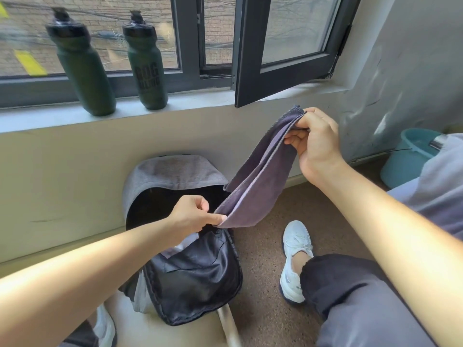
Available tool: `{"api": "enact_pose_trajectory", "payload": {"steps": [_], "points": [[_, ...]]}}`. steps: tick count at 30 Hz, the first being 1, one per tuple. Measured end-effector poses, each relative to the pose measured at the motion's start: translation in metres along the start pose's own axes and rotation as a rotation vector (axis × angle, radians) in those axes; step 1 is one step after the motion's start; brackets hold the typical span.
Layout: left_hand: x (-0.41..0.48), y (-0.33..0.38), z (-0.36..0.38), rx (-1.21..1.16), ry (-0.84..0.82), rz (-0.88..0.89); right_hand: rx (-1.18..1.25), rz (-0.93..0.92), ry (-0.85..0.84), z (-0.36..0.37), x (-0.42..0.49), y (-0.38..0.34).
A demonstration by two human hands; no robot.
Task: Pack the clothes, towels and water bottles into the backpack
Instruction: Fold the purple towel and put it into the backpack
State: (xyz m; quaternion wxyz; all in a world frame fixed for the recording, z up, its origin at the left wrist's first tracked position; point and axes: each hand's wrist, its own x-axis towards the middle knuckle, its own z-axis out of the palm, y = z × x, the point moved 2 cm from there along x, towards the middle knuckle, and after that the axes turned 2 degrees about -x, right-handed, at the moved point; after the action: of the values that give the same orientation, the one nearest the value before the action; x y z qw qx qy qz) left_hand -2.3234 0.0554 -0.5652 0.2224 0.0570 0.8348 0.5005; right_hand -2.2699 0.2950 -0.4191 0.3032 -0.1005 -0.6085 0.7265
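Towel (one, folded), left hand and right hand grip it, one backpack, two bottles

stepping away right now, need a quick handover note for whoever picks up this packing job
Left hand: pinches the lower end of the grey towel.
Right hand: grips the towel's upper end, raised higher.
Towel: folded, stretched between both hands over the backpack, not yet inside.
Backpack: unzipped and open, against the wall below the window; its inside is too dark to tell the contents.
Left bottle and right bottle: on the windowsill, untouched.
Left to do: lower the towel in, then pack both bottles.
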Motion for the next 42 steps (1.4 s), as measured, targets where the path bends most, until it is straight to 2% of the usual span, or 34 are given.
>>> {"api": "enact_pose_trajectory", "payload": {"steps": [3,6,12,16,20,24,29,36,38,42], "points": [[-0.006,0.006,0.000,0.156,0.056,0.128,0.007,0.000,-0.027,0.000,-0.001,-0.001],[-0.010,0.014,0.007,0.156,0.073,0.250,0.015,-0.007,-0.061,0.001,-0.004,-0.004],[-0.024,0.037,0.033,0.077,-0.170,0.421,-0.005,-0.026,-0.128,0.006,-0.012,-0.010],[-0.033,0.041,0.040,0.266,-0.069,0.460,-0.004,-0.036,-0.154,0.009,-0.014,-0.012],[-0.034,0.040,0.040,0.234,-0.017,0.488,0.017,-0.045,-0.167,0.012,-0.016,-0.014],[-0.035,0.042,0.044,0.251,0.154,0.512,0.046,-0.058,-0.184,0.017,-0.019,-0.017],[-0.041,0.046,0.043,0.163,0.347,0.672,0.047,-0.082,-0.189,0.017,-0.022,-0.020],[-0.045,0.047,0.041,0.102,0.345,0.763,0.020,-0.090,-0.188,0.016,-0.023,-0.021],[-0.044,0.047,0.043,0.140,0.354,0.751,0.004,-0.092,-0.188,0.016,-0.023,-0.021],[-0.043,0.048,0.045,0.271,0.264,0.672,-0.015,-0.090,-0.165,0.017,-0.024,-0.020]]}}
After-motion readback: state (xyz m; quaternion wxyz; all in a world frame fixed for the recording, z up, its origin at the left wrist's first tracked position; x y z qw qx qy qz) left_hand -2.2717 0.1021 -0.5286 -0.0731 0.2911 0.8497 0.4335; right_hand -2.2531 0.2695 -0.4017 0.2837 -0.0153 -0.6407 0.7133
